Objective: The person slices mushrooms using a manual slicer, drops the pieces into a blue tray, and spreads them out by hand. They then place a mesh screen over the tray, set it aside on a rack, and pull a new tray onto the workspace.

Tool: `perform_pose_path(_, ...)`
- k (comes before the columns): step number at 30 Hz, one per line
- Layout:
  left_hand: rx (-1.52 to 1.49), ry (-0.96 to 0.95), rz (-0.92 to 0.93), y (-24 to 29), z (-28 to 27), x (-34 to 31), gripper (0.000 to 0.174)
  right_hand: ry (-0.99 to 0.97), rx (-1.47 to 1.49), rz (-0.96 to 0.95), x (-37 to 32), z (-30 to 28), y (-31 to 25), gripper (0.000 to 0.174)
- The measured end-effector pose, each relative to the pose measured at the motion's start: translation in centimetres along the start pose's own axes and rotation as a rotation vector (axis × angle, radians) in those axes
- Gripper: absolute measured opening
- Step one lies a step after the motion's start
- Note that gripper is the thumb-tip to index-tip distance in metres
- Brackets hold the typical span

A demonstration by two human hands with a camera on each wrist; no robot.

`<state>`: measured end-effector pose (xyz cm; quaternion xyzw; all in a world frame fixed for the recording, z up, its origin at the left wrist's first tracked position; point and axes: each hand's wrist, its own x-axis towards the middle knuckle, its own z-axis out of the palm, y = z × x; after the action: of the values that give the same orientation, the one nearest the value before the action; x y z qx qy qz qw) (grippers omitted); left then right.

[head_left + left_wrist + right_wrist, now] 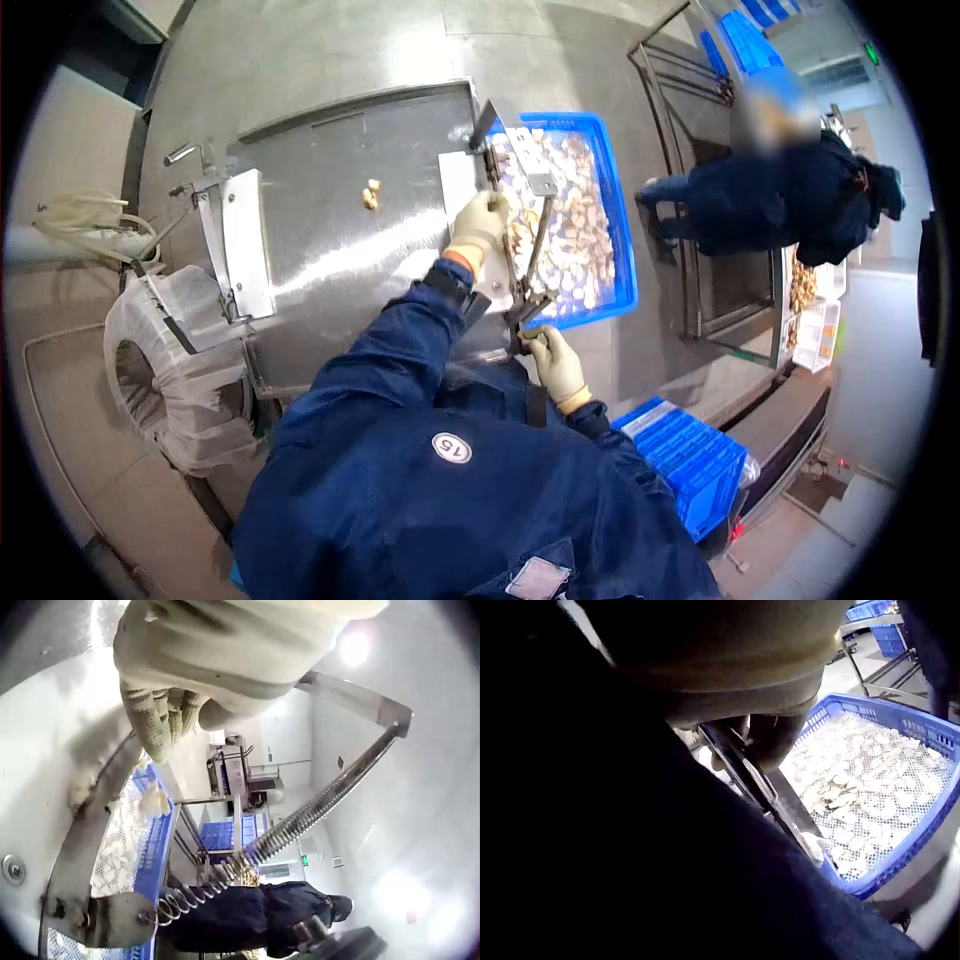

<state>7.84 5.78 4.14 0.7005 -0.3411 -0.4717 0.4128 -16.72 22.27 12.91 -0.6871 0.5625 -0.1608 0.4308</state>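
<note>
In the head view, the gloved left hand (480,225) is over a white board (458,180) beside a hinged metal blade. Its fingers bend downward in the left wrist view, where the hand (217,664) is close to the blade (82,847); whether they hold anything is hidden. The gloved right hand (556,368) grips the blade's handle (524,340) at the table's near edge; the right wrist view shows fingers (769,742) curled round dark metal. Beyond the blade, pale slices lie on mesh in a blue basket (622,235). A few tan pieces (370,194) rest on the metal table (340,150).
A second cutter (245,240) is at the table's left side, near a plastic-wrapped roll (185,370). Another person (790,200) in dark clothes stands by a metal rack (690,290) at the right. Blue crates (685,460) are at the lower right.
</note>
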Motion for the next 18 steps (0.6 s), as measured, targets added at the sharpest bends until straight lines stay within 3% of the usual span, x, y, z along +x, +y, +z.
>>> perform_pose_path(4, 0.315, 0.381, 0.287, 1.0, -7.2, 1.1, 0.027, 0.016, 0.002, -0.01, 0.0, -0.1, -0.2, 0.024)
perform_pose_path(5, 0.452, 0.47, 0.313, 0.1, -10.4, 1.9, 0.029, 0.034, -0.073, -0.012, 0.0, 0.0, 0.2, 0.025)
perform_pose_path(7, 0.585, 0.709, 0.216, -3.8, -14.5, 3.5, 0.032, 0.041, 0.071, 0.013, -0.1, -0.3, -1.5, 0.024)
perform_pose_path(9, 0.782, 0.647, -0.052, -3.7, -16.5, 2.7, 0.036, 0.033, 0.019, -0.003, 0.1, -0.1, -0.9, 0.021)
perform_pose_path(10, 0.785, 0.522, -0.158, -3.6, -17.1, 2.6, 0.036, 0.034, 0.027, -0.016, 0.0, -0.3, -1.4, 0.021)
perform_pose_path(15, 0.737, 0.416, -0.067, -4.6, -17.3, 2.6, 0.028, -0.025, 0.036, 0.099, -0.1, -0.4, -1.1, 0.021)
perform_pose_path(18, 0.553, 0.304, 0.073, -4.5, -15.2, 2.1, 0.023, 0.04, 0.074, 0.004, -0.1, 0.0, -0.5, 0.021)
